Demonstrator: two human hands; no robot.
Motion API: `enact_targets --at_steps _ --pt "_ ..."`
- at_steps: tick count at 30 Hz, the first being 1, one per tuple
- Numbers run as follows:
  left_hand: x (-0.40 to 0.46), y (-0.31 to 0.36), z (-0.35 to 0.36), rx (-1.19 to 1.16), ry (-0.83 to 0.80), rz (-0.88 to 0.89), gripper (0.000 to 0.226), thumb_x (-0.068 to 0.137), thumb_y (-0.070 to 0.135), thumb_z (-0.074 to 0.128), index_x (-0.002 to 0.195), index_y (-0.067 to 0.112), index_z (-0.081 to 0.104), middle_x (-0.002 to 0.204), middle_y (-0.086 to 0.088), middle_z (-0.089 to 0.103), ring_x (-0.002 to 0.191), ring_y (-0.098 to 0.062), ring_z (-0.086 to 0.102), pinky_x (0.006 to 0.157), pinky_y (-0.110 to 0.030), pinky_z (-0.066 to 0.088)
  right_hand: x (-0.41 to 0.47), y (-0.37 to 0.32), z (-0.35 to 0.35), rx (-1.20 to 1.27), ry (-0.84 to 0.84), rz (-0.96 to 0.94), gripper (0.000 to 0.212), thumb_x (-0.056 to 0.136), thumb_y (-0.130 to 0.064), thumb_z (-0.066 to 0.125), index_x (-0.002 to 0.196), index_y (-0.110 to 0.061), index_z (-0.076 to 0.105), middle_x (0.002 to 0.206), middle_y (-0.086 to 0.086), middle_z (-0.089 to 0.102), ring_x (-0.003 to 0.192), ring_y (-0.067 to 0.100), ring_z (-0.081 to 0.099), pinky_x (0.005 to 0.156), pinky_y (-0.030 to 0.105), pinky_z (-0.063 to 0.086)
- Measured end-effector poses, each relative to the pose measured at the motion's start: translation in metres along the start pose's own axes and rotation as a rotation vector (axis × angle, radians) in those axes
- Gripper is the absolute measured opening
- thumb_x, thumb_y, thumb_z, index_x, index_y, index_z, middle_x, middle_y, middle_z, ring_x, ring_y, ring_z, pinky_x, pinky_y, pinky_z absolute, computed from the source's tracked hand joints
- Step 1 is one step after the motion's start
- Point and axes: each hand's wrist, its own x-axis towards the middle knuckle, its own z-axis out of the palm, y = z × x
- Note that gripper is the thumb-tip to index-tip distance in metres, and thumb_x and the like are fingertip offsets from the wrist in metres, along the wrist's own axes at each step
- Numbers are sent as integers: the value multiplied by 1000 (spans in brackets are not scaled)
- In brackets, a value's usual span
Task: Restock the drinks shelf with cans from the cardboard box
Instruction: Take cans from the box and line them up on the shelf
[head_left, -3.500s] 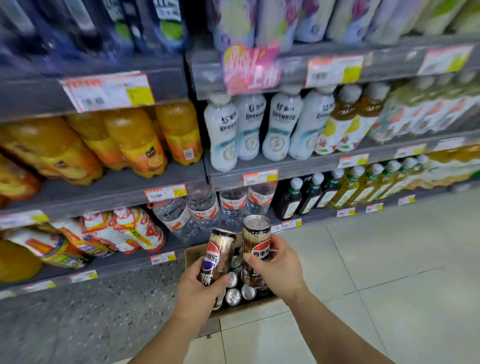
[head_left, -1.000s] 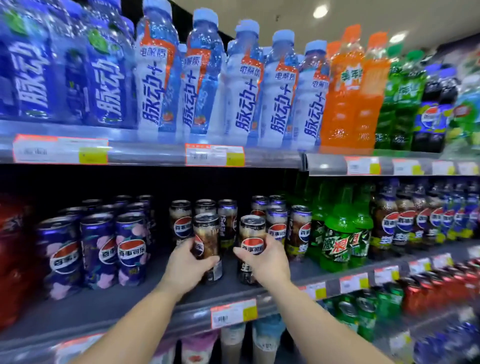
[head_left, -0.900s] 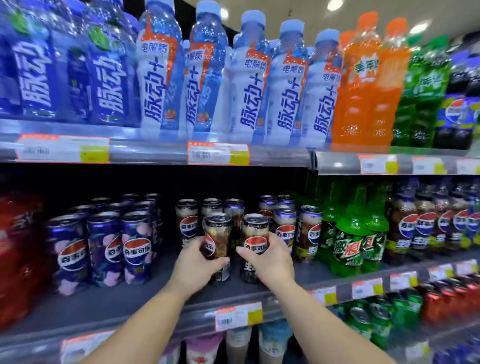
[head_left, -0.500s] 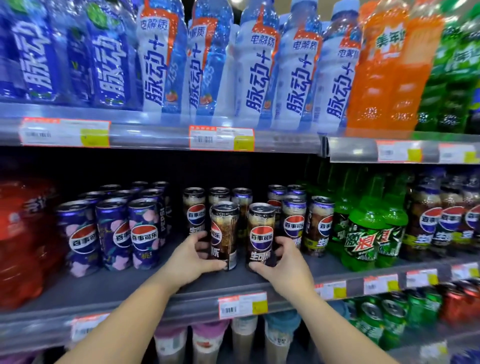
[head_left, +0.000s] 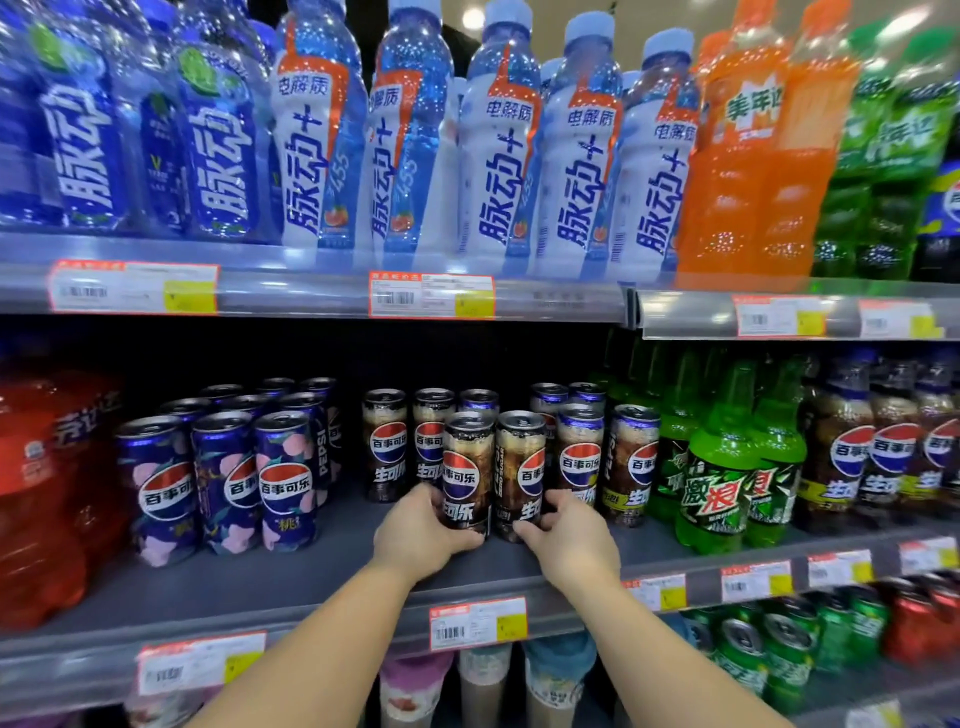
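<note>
Here, head view, centre frame: left hand (head_left: 418, 535) curls its grip round the base of a dark cola can (head_left: 467, 470); right hand (head_left: 569, 540) pinches the foot of its neighbour can (head_left: 521, 475). Both cans upright on the drinks shelf (head_left: 311, 577), touching, just ahead of matching rows. Placing step, near done by my reading. Next: let go both, withdraw without nudging the rows. Cardboard box not in frame.

Bright overhead store lighting, ceiling lamp (head_left: 472, 18) glaring, shelf recess shadowed, edges blurred and bowed
</note>
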Motion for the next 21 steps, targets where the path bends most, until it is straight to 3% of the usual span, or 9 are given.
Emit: enact_targets --at_steps 4,7,10,21 --pt "1 5 8 49 62 -18 62 49 52 84 97 27 54 98 11 67 91 -13 64 86 -38 52 -1 -5 3 -59 22 12 37 83 -48 64 113 -27 62 109 -6 68 101 18 63 80 32 51" --pt "2 7 12 58 98 -36 62 51 52 84 98 25 52 101 8 67 96 -17 63 88 -40 50 -3 -6 7 -41 75 32 37 82 -50 65 108 -25 60 104 -6 67 99 19 63 75 30 49" --pt "2 10 14 73 119 -44 62 52 53 83 97 25 51 103 7 67 98 -18 63 91 -41 48 -3 -7 9 -25 116 53 39 82 -50 65 110 -24 57 107 -5 67 102 20 62 71 29 43" --pt "8 13 23 66 168 -67 62 54 53 82 98 24 50 106 5 67 103 -20 61 96 -44 45 6 -1 15 -32 164 56 40 84 -48 63 113 -21 60 113 -2 67 105 22 62 78 32 48"
